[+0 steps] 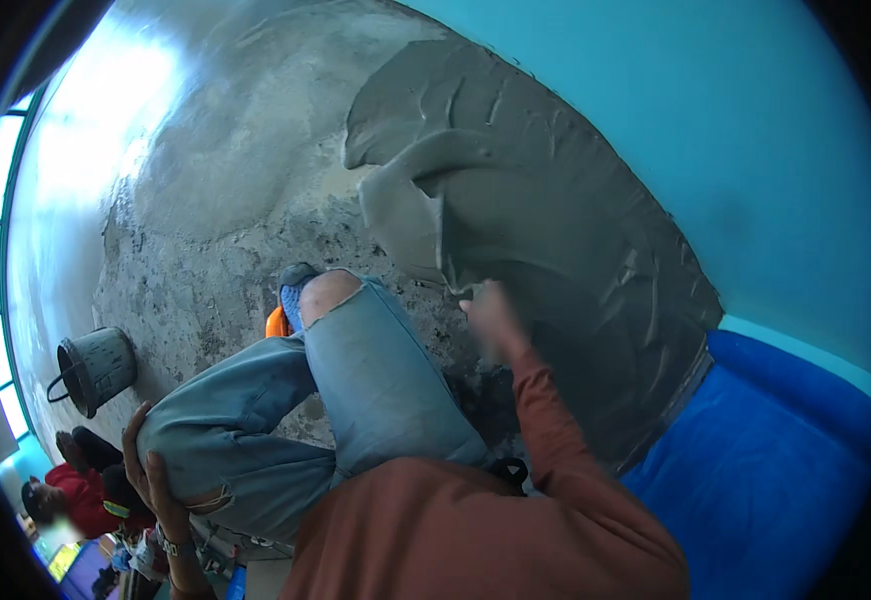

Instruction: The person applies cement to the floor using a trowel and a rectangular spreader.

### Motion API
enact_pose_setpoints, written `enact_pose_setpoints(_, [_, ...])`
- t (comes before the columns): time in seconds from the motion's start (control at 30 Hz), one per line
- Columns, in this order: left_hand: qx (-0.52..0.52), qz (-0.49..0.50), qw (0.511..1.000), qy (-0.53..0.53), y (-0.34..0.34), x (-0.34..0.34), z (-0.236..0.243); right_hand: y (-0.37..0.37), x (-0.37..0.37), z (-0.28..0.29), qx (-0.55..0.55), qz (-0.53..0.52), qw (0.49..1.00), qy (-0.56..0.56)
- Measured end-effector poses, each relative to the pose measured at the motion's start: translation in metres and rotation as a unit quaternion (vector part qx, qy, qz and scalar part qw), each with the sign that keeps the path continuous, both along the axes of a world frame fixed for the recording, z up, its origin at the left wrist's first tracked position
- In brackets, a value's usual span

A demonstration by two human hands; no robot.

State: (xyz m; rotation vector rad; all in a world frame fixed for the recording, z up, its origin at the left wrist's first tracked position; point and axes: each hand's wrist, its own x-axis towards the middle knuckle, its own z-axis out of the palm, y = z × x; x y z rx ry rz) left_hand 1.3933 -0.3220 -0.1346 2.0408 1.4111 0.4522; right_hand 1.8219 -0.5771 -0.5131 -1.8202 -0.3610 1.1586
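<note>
My right hand (496, 318) is closed at the edge of a wide patch of wet grey mortar (566, 230), blurred by motion. It grips what looks like a trowel (445, 245), whose thin blade edge stands against the mortar; the handle is hidden in the fist. Ridges and folds mark the wet surface around it. My left hand (156, 475) rests on my bent left knee with its fingers apart, holding nothing. My legs in torn jeans (376, 370) are folded beside the mortar's near edge.
A turquoise wall (746, 140) borders the mortar on the right. Blue sheeting (776, 480) lies at the lower right. Rough bare floor (206, 290) stretches left toward a dark bucket (106, 368). Beyond it, another person in red (81, 495) sits near assorted items at the lower left.
</note>
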Motion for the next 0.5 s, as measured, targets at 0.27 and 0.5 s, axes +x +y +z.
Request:
enact_pose_setpoints(0.27, [0.009,-0.022,1.000,0.009,0.013,0.001,0.003,-0.167,-0.100,-0.023,-0.145,-0.424,0.894,0.022])
enact_pose_setpoints(0.5, [0.002,-0.026,1.000,-0.008,0.023,0.006,-0.006,-0.168,-0.129,-0.130,-0.137,-0.345,0.925,-0.084])
